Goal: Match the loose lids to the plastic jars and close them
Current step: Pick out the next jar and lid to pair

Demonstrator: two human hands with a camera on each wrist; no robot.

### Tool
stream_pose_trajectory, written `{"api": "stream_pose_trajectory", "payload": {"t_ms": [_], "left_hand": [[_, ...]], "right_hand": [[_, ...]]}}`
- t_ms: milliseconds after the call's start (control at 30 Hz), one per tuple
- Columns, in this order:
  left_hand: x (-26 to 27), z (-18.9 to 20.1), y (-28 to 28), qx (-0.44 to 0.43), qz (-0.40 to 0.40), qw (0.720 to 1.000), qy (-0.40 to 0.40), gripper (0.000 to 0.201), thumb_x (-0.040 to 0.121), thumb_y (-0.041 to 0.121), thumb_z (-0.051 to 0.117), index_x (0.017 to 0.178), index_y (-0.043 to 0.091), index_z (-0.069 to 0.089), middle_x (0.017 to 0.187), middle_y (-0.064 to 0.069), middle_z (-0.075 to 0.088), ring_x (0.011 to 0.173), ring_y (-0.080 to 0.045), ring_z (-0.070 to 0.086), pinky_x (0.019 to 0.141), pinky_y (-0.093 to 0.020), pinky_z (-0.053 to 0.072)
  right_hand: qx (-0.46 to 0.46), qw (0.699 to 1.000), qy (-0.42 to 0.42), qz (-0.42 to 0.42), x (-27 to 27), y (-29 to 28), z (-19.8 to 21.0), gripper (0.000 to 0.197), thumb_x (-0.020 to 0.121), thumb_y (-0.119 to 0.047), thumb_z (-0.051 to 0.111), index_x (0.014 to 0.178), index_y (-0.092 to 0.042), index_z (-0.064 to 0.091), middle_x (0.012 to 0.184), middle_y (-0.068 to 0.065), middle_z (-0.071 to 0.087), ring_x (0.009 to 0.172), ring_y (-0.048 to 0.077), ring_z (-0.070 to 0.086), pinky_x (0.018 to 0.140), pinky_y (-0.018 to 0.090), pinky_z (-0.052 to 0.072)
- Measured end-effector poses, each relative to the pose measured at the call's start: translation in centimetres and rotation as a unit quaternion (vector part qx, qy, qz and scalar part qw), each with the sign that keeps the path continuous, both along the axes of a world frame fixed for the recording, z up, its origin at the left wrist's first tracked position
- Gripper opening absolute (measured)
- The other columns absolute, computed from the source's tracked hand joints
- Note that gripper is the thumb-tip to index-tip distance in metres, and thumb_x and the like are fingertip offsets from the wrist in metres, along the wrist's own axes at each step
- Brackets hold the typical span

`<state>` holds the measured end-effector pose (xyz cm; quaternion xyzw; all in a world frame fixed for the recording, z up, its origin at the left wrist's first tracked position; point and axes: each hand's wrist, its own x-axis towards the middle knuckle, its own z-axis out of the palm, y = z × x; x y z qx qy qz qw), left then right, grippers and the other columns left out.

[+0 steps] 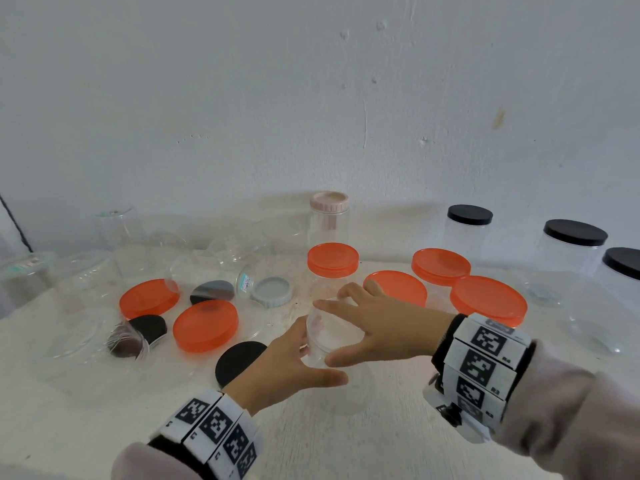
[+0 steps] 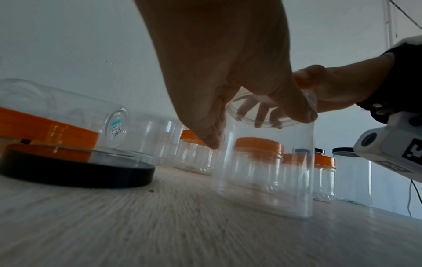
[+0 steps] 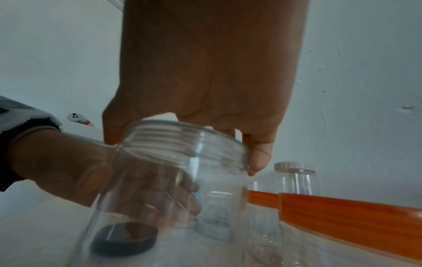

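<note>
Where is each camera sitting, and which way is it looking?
Head view: worn on the head, looking down at the table; shows the left hand, the right hand and both wristbands, with both hands round the open clear jar.
Left wrist view: low by the tabletop, looking along the left hand at the jar; the right hand shows too.
Right wrist view: low, looking along the right hand at the jar's threaded rim; the left hand shows behind.
Shared: all three show the jar; both wrist views show the nearby black lid.

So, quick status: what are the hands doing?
Both hands, left and right, grip the clear open plastic jar, upright on table. No lid on it. Loose round black lid beside the left hand.
</note>
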<state>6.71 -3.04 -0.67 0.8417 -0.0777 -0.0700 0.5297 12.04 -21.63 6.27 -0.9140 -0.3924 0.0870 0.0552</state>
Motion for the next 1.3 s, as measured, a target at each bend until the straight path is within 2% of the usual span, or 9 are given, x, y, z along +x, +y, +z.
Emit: {"api": "stream_pose_trajectory", "payload": {"t_ms": [133, 367, 533, 633, 733, 800, 1000, 1167, 1300], "left_hand": [[0.0, 0.1, 0.0, 0.012, 0.004, 1.000, 0.000, 0.103, 0.054, 0.060, 0.084, 0.135, 0.055, 0.021, 0.144, 0.027, 0.035, 0.134, 0.000, 0.035, 0.114, -0.030, 0.031], [-0.2, 0.4, 0.2, 0.017, 0.002, 1.000, 0.011, 0.111, 0.055, 0.058, 0.085, 0.145, 0.046, 0.021, 0.150, 0.021, 0.034, 0.136, -0.003, 0.036, 0.116, -0.037, 0.032], [-0.3, 0.4, 0.1, 0.018, -0.001, 1.000, 0.011, 0.106, 0.057, 0.057, 0.085, 0.140, 0.052, 0.019, 0.146, 0.027, 0.033, 0.136, 0.001, 0.034, 0.116, -0.031, 0.030], [-0.3, 0.3, 0.2, 0.033, -0.005, 0.999, 0.004, 0.099, 0.058, 0.060, 0.083, 0.133, 0.060, 0.018, 0.137, 0.037, 0.034, 0.133, 0.007, 0.034, 0.115, -0.025, 0.029], [-0.3, 0.4, 0.3, 0.058, -0.003, 0.998, 0.002, 0.086, 0.058, 0.064, 0.080, 0.120, 0.071, 0.021, 0.124, 0.050, 0.037, 0.124, 0.018, 0.036, 0.109, -0.018, 0.031], [-0.5, 0.5, 0.5, 0.083, -0.004, 0.997, -0.004, 0.080, 0.059, 0.067, 0.078, 0.118, 0.072, 0.024, 0.120, 0.052, 0.039, 0.120, 0.023, 0.036, 0.102, -0.015, 0.032], [-0.5, 0.7, 3.0, 0.219, 0.026, 0.975, -0.015, 0.087, 0.069, 0.065, 0.071, 0.143, 0.042, 0.031, 0.140, 0.026, 0.040, 0.124, 0.004, 0.037, 0.098, -0.020, 0.031], [0.8, 1.1, 6.7, 0.292, 0.121, 0.948, -0.033, 0.073, 0.083, 0.048, 0.068, 0.144, 0.023, 0.036, 0.145, 0.006, 0.042, 0.132, -0.010, 0.040, 0.099, -0.019, 0.030], [2.5, 1.3, 9.7, 0.343, 0.208, 0.916, -0.023, 0.069, 0.083, 0.043, 0.068, 0.140, 0.016, 0.042, 0.139, -0.002, 0.048, 0.125, -0.019, 0.047, 0.098, -0.027, 0.039]], "right_hand": [[0.002, 1.000, -0.028, -0.005, -0.4, 0.0, -0.3, 0.083, 0.080, -0.076, 0.046, 0.148, -0.046, 0.009, 0.144, -0.005, 0.024, 0.124, 0.019, 0.020, 0.098, 0.037, 0.033], [0.004, 0.999, -0.041, -0.012, -0.7, 0.1, -0.7, 0.083, 0.082, -0.076, 0.043, 0.150, -0.043, 0.008, 0.146, -0.003, 0.022, 0.124, 0.022, 0.020, 0.101, 0.037, 0.030], [0.054, 0.998, 0.021, -0.031, -0.7, -0.1, -1.3, 0.082, 0.080, -0.073, 0.049, 0.147, -0.050, 0.008, 0.147, -0.012, 0.014, 0.129, 0.020, 0.016, 0.105, 0.040, 0.027], [0.056, 0.998, 0.029, -0.031, -0.6, -0.1, -1.4, 0.082, 0.080, -0.073, 0.050, 0.146, -0.051, 0.007, 0.147, -0.014, 0.013, 0.129, 0.020, 0.016, 0.106, 0.041, 0.027], [0.067, 0.997, 0.028, -0.031, -0.5, -0.2, -1.6, 0.082, 0.079, -0.074, 0.051, 0.146, -0.052, 0.009, 0.146, -0.014, 0.014, 0.128, 0.018, 0.017, 0.105, 0.039, 0.028], [0.071, 0.997, 0.028, -0.031, -0.6, -0.3, -1.7, 0.082, 0.078, -0.074, 0.050, 0.146, -0.052, 0.009, 0.146, -0.015, 0.014, 0.128, 0.018, 0.018, 0.105, 0.039, 0.029], [0.068, 0.997, 0.024, -0.034, -0.5, -0.5, -2.0, 0.085, 0.076, -0.078, 0.046, 0.147, -0.052, 0.007, 0.147, -0.019, 0.011, 0.129, 0.019, 0.019, 0.106, 0.037, 0.030], [0.069, 0.997, 0.020, -0.035, -0.5, -0.5, -2.2, 0.085, 0.075, -0.080, 0.043, 0.147, -0.053, 0.006, 0.149, -0.017, 0.010, 0.132, 0.019, 0.020, 0.106, 0.035, 0.029], [0.073, 0.996, 0.019, -0.039, -0.7, -0.4, -2.2, 0.084, 0.077, -0.078, 0.044, 0.147, -0.053, 0.006, 0.150, -0.017, 0.010, 0.132, 0.019, 0.020, 0.107, 0.034, 0.028]]}}
